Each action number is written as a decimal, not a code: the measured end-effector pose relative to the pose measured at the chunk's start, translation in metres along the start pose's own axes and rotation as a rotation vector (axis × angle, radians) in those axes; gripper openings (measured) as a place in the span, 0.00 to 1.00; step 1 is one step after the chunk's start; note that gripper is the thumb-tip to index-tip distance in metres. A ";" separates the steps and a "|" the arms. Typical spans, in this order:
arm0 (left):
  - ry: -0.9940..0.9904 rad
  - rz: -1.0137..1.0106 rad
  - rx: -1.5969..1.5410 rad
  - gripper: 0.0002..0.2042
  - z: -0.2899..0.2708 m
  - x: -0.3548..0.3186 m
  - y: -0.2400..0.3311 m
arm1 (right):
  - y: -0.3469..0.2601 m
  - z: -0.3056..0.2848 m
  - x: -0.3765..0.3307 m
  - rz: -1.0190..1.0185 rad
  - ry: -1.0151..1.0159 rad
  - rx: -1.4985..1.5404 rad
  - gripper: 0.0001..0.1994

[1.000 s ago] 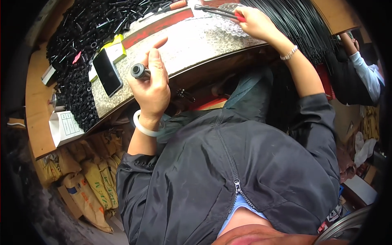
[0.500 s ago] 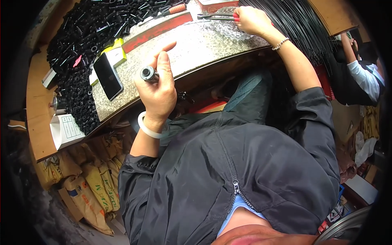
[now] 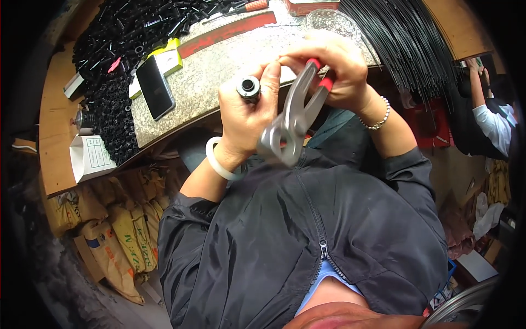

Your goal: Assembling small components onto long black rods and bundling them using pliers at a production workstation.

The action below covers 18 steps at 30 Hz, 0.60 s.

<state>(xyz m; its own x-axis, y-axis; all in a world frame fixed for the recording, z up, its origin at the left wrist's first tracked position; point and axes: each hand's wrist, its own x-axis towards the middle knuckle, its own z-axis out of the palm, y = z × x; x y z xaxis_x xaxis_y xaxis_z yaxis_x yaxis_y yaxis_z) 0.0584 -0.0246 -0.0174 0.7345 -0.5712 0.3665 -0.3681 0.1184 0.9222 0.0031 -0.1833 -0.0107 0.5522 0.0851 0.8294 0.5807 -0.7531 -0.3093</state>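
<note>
My left hand point(image 3: 246, 123) is closed around a short cylindrical part point(image 3: 248, 86), dark with a metal ring and a round hole in its end, which faces up. My right hand point(image 3: 342, 68) grips a pair of pliers point(image 3: 293, 118) with red handle grips, their silver head hanging down toward my jacket and slightly blurred. Both hands are close together above the front edge of the stone-topped bench point(image 3: 181, 118), and the right fingertips reach the left thumb. Whether the pliers touch the cylindrical part, I cannot tell.
Heaps of black parts point(image 3: 118, 49) cover the bench's left. A phone point(image 3: 156, 90) leans by a yellow-and-white box point(image 3: 172, 57). Beyond lie a red strip point(image 3: 227, 34) and an orange-handled screwdriver point(image 3: 256, 6). Long black rods point(image 3: 400, 44) lie right; another person's arm point(image 3: 479, 98) shows past them.
My right hand has brought the pliers from the back of the bench toward me, beside my left hand. The left hand has shifted right with the cylindrical part.
</note>
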 end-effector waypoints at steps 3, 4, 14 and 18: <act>0.033 -0.096 -0.181 0.07 -0.001 -0.004 0.002 | -0.002 0.003 0.002 -0.061 0.038 0.032 0.11; 0.043 -0.097 -0.165 0.07 -0.001 -0.006 0.004 | -0.002 0.005 0.001 -0.044 0.045 0.102 0.11; 0.044 0.046 -0.173 0.07 -0.001 -0.009 0.000 | -0.009 0.009 -0.004 -0.020 0.083 0.076 0.11; 0.011 -0.044 -0.200 0.09 -0.003 -0.010 0.010 | -0.018 0.009 -0.001 -0.117 0.105 0.007 0.09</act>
<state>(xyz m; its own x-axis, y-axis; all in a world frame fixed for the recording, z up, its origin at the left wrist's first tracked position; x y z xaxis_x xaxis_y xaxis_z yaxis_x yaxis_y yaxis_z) 0.0493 -0.0153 -0.0119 0.7541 -0.5703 0.3256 -0.2156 0.2533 0.9431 -0.0027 -0.1635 -0.0101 0.4146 0.1030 0.9042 0.6421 -0.7372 -0.2105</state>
